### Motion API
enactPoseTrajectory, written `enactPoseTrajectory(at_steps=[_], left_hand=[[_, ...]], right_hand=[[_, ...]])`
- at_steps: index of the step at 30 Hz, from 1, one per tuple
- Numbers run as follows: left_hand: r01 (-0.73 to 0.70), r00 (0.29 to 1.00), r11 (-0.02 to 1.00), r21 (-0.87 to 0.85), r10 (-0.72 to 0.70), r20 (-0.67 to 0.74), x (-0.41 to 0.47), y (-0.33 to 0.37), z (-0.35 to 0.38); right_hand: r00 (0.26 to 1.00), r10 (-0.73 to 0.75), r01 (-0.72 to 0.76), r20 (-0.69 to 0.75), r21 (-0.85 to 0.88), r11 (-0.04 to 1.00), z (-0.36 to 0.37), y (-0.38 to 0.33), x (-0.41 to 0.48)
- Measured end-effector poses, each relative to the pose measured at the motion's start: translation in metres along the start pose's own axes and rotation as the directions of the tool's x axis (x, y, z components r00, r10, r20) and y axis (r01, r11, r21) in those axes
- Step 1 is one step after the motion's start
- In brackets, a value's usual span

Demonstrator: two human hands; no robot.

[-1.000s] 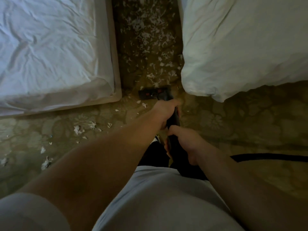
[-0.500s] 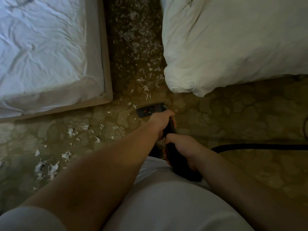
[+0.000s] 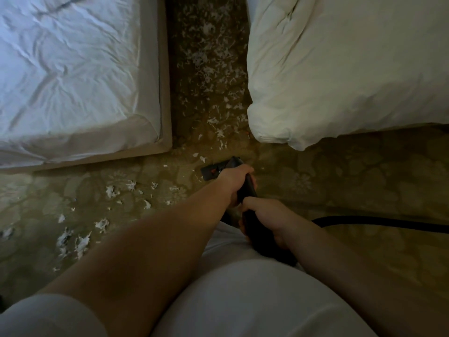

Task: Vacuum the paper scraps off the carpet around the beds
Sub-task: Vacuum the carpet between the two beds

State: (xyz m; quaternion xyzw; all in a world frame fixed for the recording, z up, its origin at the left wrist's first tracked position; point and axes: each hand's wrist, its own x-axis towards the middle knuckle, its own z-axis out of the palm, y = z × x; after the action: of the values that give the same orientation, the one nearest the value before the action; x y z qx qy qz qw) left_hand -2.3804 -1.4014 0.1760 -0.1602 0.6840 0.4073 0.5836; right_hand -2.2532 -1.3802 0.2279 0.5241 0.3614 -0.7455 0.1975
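Observation:
White paper scraps (image 3: pixel 211 69) lie thick on the patterned carpet (image 3: pixel 340 186) in the gap between two beds, and more scraps (image 3: pixel 80 239) are scattered in front of the left bed. I hold a black vacuum wand (image 3: pixel 249 190) with both hands. My left hand (image 3: pixel 234 180) grips it higher up, my right hand (image 3: pixel 266 215) lower down near my body. The black floor nozzle (image 3: pixel 212 170) rests on the carpet just in front of the gap, partly hidden by my left hand.
The left bed (image 3: pixel 73 69) has a white sheet and a beige frame. On the right bed (image 3: pixel 340 69) a cream duvet hangs over the corner. A black hose (image 3: pixel 388 221) runs off to the right across the carpet.
The nozzle has been drawn back out of the gap toward me, and it now sits farther from the beds' corners. Both hands kept their grip on the wand.

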Motion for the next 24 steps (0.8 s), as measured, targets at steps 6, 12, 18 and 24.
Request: enactPoseTrajectory(at_steps=[6, 12, 18, 24], left_hand=[[-0.046, 0.999, 0.998, 0.046, 0.046, 0.018, 0.02, 0.042, -0.002], [-0.046, 0.997, 0.998, 0.05, 0.042, 0.069, 0.068, 0.116, -0.022], [-0.021, 0.993, 0.994, 0.105, 0.008, 0.117, 0.117, 0.21, -0.056], [-0.021, 0.987, 0.99, 0.142, -0.002, 0.163, 0.152, 0.282, -0.082]], right_hand=[[0.999, -0.03, 0.03, -0.024, -0.006, 1.0, 0.002, -0.042, 0.017], [0.997, -0.006, 0.008, -0.081, 0.032, 0.999, 0.025, -0.114, 0.055], [0.985, 0.042, -0.023, -0.165, 0.119, 0.993, 0.069, -0.205, 0.099], [0.975, 0.044, -0.011, -0.216, 0.153, 0.988, 0.101, -0.276, 0.129]])
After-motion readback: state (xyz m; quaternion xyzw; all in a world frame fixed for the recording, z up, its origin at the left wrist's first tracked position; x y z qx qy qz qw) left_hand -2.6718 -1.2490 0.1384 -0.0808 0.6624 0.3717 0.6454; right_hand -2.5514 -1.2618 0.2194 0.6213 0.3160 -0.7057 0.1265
